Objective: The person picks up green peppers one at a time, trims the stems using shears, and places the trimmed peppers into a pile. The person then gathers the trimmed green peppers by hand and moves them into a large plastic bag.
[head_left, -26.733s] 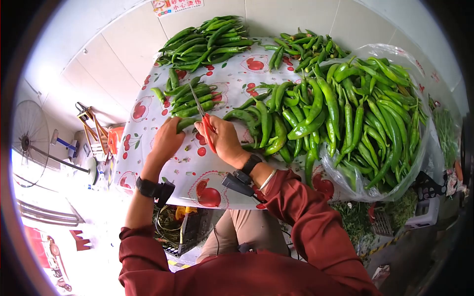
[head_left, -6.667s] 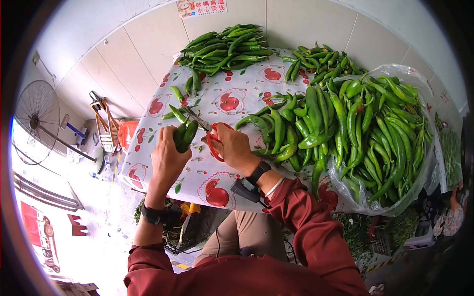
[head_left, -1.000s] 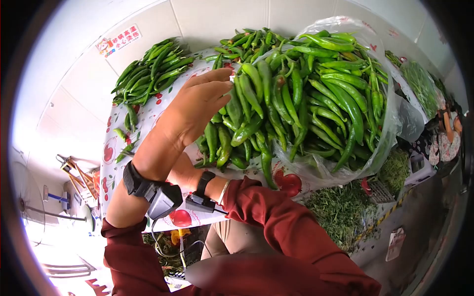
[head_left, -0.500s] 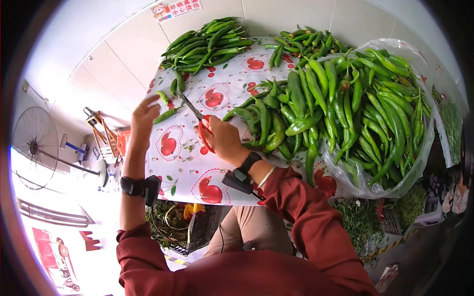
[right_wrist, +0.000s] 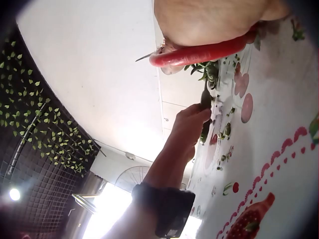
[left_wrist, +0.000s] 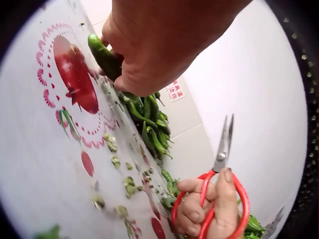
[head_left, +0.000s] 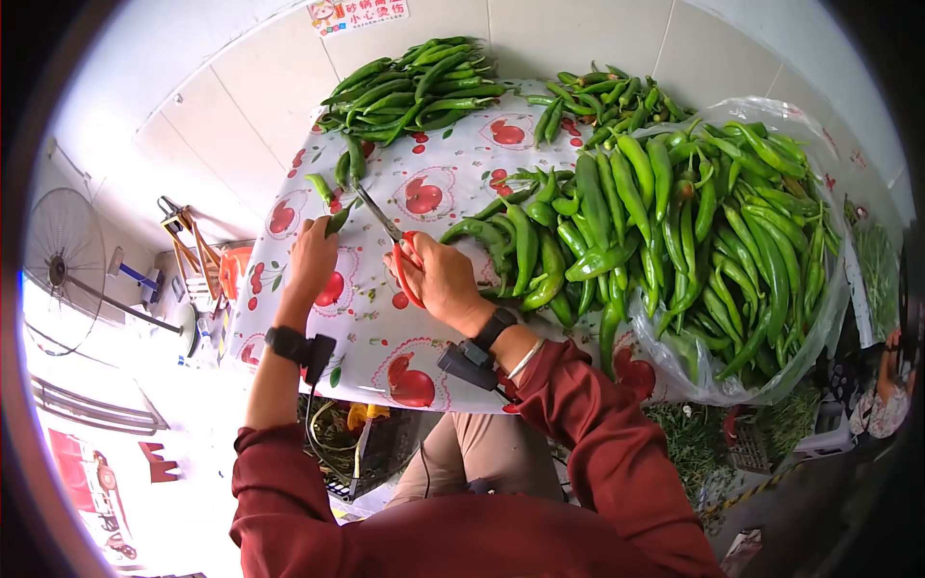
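Observation:
At the table's left side the left hand (head_left: 313,262) pinches one green pepper (head_left: 338,220); in the left wrist view the pepper (left_wrist: 105,57) sticks out between thumb and fingers. The right hand (head_left: 445,287) grips red-handled scissors (head_left: 406,270), blades pointing up and left with their tips near two loose peppers (head_left: 356,159). The left wrist view shows the scissors (left_wrist: 222,155) with blades slightly parted and fingers through the red loops. A short pepper (head_left: 319,186) lies just above the left hand. Cut stem bits (left_wrist: 129,187) are scattered on the patterned tablecloth (left_wrist: 30,149).
A pile of peppers (head_left: 414,91) lies at the back left, a smaller one (head_left: 617,101) at the back centre. On the right, many peppers (head_left: 761,250) fill and spill from a clear plastic bag (head_left: 761,387). A standing fan (head_left: 60,270) is at far left.
The left hand reached across toward the right-hand peppers, then came back left, raised with fingers spread; now it is lower and holds a pepper. The row of peppers by the scissors, seen earliest, is gone.

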Demonstrator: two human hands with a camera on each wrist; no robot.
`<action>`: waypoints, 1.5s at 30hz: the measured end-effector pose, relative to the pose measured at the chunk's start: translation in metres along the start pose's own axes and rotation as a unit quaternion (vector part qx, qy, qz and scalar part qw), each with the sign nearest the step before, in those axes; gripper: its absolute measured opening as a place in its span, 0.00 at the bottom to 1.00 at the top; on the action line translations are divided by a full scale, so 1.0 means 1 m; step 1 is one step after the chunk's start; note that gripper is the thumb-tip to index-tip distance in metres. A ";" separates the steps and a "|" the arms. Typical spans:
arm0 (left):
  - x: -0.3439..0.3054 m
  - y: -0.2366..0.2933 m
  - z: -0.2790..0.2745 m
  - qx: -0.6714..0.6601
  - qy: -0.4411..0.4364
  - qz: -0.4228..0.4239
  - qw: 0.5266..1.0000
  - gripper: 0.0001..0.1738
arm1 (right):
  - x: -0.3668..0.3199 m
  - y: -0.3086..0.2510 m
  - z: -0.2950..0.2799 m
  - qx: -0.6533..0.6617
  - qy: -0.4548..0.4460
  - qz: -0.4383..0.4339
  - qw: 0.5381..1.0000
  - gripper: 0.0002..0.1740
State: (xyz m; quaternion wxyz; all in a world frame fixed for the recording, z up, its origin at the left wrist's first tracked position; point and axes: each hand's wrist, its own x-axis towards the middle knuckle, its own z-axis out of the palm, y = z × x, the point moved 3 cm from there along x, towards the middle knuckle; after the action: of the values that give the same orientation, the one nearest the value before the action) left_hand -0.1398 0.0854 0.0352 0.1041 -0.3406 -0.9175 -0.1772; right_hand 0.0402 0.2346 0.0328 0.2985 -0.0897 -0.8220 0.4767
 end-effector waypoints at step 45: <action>-0.142 0.028 -0.024 -0.653 -0.017 -0.154 0.741 0.25 | -0.003 -0.013 0.018 -0.112 -0.094 -0.233 0.961 0.25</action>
State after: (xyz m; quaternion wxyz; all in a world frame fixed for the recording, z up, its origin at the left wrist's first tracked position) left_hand -0.0137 0.0117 0.0195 -0.1878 -0.1823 -0.6184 -0.7410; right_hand 0.0340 0.2129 0.0355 0.3110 0.1168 -0.8926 0.3049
